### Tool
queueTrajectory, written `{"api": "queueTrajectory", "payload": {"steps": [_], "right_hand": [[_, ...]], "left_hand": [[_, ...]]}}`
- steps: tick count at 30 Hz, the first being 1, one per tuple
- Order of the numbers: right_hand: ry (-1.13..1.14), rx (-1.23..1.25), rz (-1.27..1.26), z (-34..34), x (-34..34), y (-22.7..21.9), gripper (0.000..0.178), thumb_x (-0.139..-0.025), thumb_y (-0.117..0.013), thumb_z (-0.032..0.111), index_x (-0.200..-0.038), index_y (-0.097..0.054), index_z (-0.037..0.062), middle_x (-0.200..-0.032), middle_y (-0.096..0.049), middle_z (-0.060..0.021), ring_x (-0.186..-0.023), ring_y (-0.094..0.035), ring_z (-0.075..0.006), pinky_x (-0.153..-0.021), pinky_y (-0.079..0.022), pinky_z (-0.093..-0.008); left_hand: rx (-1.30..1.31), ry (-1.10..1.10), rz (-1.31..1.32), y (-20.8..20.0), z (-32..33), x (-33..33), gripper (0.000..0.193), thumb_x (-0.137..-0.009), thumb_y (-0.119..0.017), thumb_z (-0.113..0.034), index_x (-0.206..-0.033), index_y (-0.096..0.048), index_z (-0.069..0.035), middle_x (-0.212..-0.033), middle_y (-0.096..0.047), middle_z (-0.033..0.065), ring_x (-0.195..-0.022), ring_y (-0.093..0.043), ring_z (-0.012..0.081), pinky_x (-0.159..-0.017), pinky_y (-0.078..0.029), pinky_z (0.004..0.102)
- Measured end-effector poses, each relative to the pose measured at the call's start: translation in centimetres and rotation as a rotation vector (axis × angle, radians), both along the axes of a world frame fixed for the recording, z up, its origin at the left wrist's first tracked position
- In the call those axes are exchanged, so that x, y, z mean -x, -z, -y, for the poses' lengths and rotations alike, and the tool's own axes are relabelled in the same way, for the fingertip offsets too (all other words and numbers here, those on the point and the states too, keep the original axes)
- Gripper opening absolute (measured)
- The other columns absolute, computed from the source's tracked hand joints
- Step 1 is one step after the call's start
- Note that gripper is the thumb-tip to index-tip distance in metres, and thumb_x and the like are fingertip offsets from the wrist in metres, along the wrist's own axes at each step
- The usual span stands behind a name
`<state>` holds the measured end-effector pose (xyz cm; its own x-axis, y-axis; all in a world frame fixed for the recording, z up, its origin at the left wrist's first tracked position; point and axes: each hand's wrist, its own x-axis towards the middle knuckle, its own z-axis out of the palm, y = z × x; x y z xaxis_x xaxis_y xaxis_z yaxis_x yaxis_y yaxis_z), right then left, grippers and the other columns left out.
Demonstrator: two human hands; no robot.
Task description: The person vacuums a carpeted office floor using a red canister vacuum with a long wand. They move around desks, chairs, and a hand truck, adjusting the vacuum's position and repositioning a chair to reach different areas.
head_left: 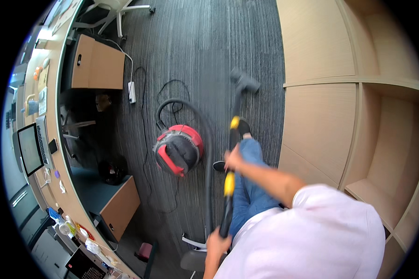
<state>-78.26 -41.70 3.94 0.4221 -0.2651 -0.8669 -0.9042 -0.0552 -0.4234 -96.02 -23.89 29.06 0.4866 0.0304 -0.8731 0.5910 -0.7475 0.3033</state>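
Both of my hands grip the long black wand of a vacuum cleaner, which has yellow joints. My left hand (217, 244) is closed round its near end, where the hose comes up close by. Further along, my right hand (233, 158) wraps the wand (233, 138) between two yellow joints, slightly blurred. At the far end a dark floor nozzle (245, 81) rests on the striped grey carpet, smeared by motion. The vacuum's red and black round body (179, 149) stands to the left of the wand. A ribbed grey hose (207, 139) arches out of it and runs down toward my left hand.
Black cords lie on the carpet (209, 46) around the vacuum, beside a white power strip (131, 92). Pale wood cabinets (319, 125) line the right. On the left are a long desk (56, 79), drawer units (97, 63) and a white-legged chair (118, 18).
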Motion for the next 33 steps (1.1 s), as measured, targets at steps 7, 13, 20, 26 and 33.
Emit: {"api": "queueTrajectory", "payload": {"steps": [7,13,20,26,33], "right_hand": [[0.004,-0.495,-0.15,-10.6,9.2,-11.3,0.089,-0.086,-0.052,0.012,-0.137,0.019,-0.0025,-0.114,-0.05,-0.0263,-0.05,-0.06,-0.0207,-0.047,-0.052,-0.0336],[0.021,-0.143,0.09,9.1,-12.2,-2.8,0.089,-0.088,-0.056,0.018,-0.14,0.015,0.0066,-0.076,-0.058,-0.0163,-0.049,-0.058,-0.0194,-0.04,-0.05,-0.0344],[0.031,-0.093,-0.162,19.8,-23.5,5.6,0.028,-0.081,-0.053,0.002,-0.101,-0.033,-0.0021,-0.061,-0.05,-0.0127,-0.044,-0.054,-0.0195,-0.038,-0.049,-0.0343],[0.04,-0.235,-0.223,-5.0,-2.2,-2.6,0.088,-0.085,-0.05,0.009,-0.138,0.02,0.0058,-0.064,-0.055,-0.0129,-0.044,-0.056,-0.02,-0.04,-0.049,-0.034],[0.005,-0.373,-0.13,-6.8,-3.8,-9.1,0.084,-0.088,-0.05,0.01,-0.139,0.016,0.0049,-0.077,-0.056,-0.018,-0.047,-0.057,-0.0188,-0.042,-0.051,-0.033]], "left_hand": [[-0.033,-0.102,-0.058,-8.3,-5.9,5.0,0.04,-0.069,-0.071,-0.028,-0.1,-0.064,-0.004,-0.075,-0.063,0.0236,-0.076,-0.064,0.0388,-0.065,-0.049,0.0401],[0.308,0.081,-0.089,0.7,5.5,-12.4,0.046,-0.075,-0.061,-0.035,-0.11,-0.053,-0.006,-0.084,-0.062,0.0271,-0.083,-0.06,0.0441,-0.073,-0.048,0.0475],[0.306,0.064,0.061,6.2,12.9,-24.3,0.044,-0.075,-0.061,-0.027,-0.112,-0.051,-0.004,-0.076,-0.062,0.0259,-0.077,-0.061,0.0431,-0.068,-0.048,0.0478],[-0.089,-0.13,-0.282,-7.1,-4.5,-8.8,0.04,-0.063,-0.071,-0.027,-0.097,-0.066,-0.007,-0.071,-0.064,0.0178,-0.075,-0.065,0.0333,-0.068,-0.05,0.0383],[0.193,-0.162,-0.347,-12.4,-7.2,-7.9,0.044,-0.068,-0.075,-0.039,-0.09,-0.063,-0.002,-0.066,-0.06,0.0123,-0.062,-0.062,0.0198,-0.062,-0.048,0.0305]]}}
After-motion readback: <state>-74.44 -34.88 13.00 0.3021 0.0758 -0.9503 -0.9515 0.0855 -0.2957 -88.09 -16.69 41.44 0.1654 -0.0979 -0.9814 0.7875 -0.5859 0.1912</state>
